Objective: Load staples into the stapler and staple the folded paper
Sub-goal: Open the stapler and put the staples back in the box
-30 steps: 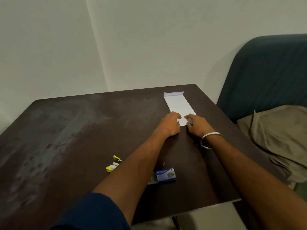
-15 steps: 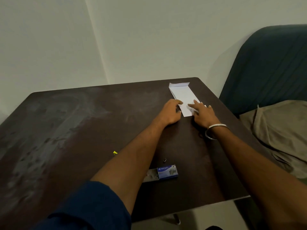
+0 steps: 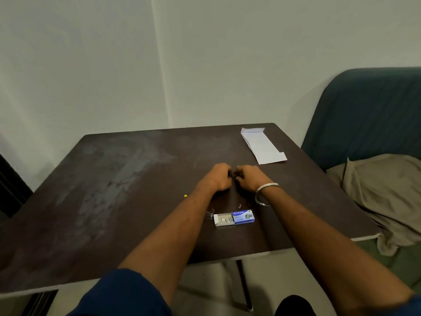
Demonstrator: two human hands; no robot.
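The folded white paper (image 3: 263, 144) lies flat at the table's far right corner, with no hand on it. My left hand (image 3: 219, 179) and my right hand (image 3: 248, 179) rest side by side on the middle of the table, nearer to me than the paper. Both have curled fingers, knuckles almost touching, and no object shows in either. The blue staple box (image 3: 234, 218) lies slid open with staples in its white tray, between my forearms. Only a yellow tip of the stapler (image 3: 185, 195) shows past my left forearm.
Loose staple pieces (image 3: 210, 212) lie just left of the box, and another staple piece (image 3: 239, 205) lies above it. The dark table (image 3: 114, 190) fills the view. A teal chair (image 3: 369, 115) with a beige cloth (image 3: 382, 190) stands close on the right.
Both hands have let go of the paper and drawn back toward me to the table's middle, fingers curling. The view has tilted, so the staple box shows fully.
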